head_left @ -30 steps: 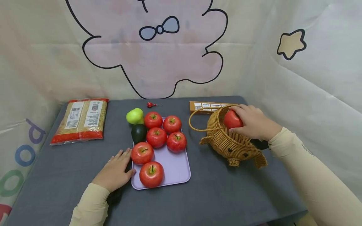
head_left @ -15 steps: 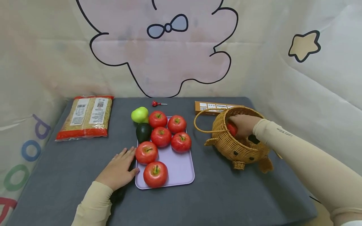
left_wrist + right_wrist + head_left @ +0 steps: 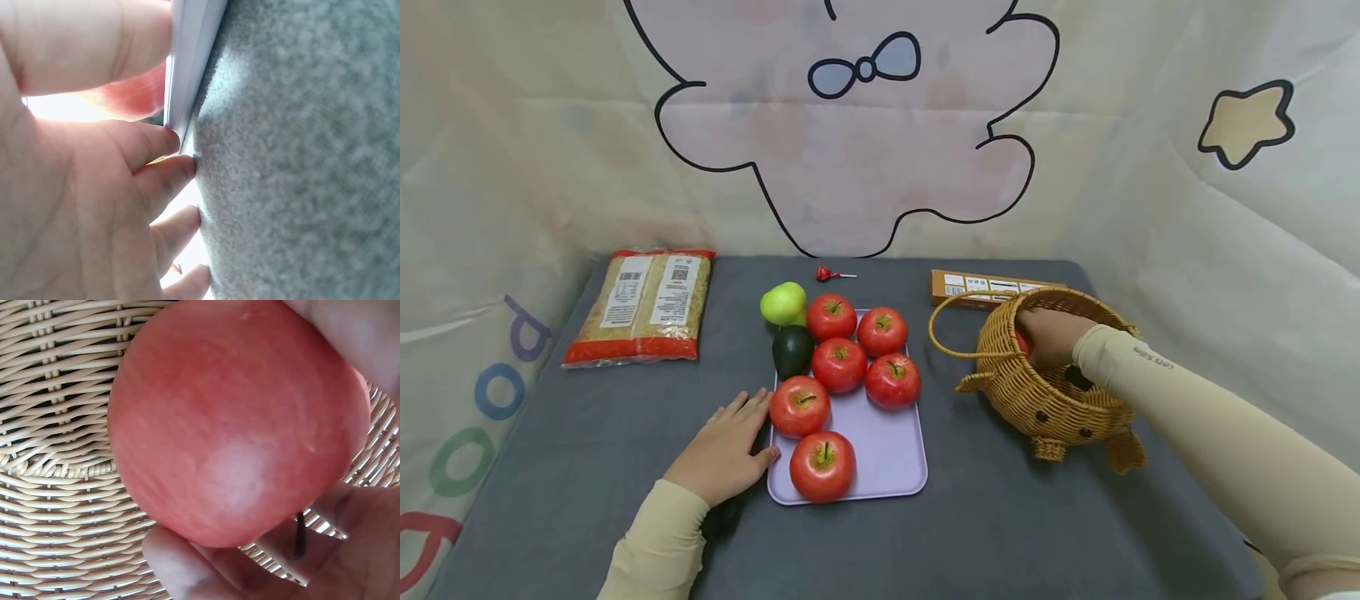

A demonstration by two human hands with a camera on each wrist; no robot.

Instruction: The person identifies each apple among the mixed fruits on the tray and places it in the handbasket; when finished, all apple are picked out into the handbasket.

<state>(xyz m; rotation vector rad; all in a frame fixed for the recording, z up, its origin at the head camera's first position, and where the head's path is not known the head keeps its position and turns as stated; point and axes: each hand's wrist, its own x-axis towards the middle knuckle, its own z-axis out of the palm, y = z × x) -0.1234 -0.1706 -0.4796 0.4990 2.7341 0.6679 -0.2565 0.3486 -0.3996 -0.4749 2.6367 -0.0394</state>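
Observation:
My right hand [image 3: 1054,335] is down inside a wicker basket [image 3: 1028,400] with an animal face. It grips a red apple [image 3: 231,425], thumb on one side and fingers on the other; in the head view most of that apple is hidden by the hand. My left hand [image 3: 722,454] rests on the table with fingers spread, its fingertips and thumb touching the left rim of a lilac tray [image 3: 891,458]. Several red apples [image 3: 822,467] sit on or at the edges of the tray. An avocado [image 3: 792,352] and a light green fruit [image 3: 784,303] lie at its upper left corner.
A clear bag of grain-like food [image 3: 643,308] with red ends lies at the back left. Behind the tray is a red lollipop [image 3: 825,273]. A long orange-brown box [image 3: 985,287] lies behind the basket, whose handle [image 3: 942,337] leans left.
My right hand has lowered the apple from the basket's mouth down into it. The left hand stays by the tray. The whole head view has shifted slightly.

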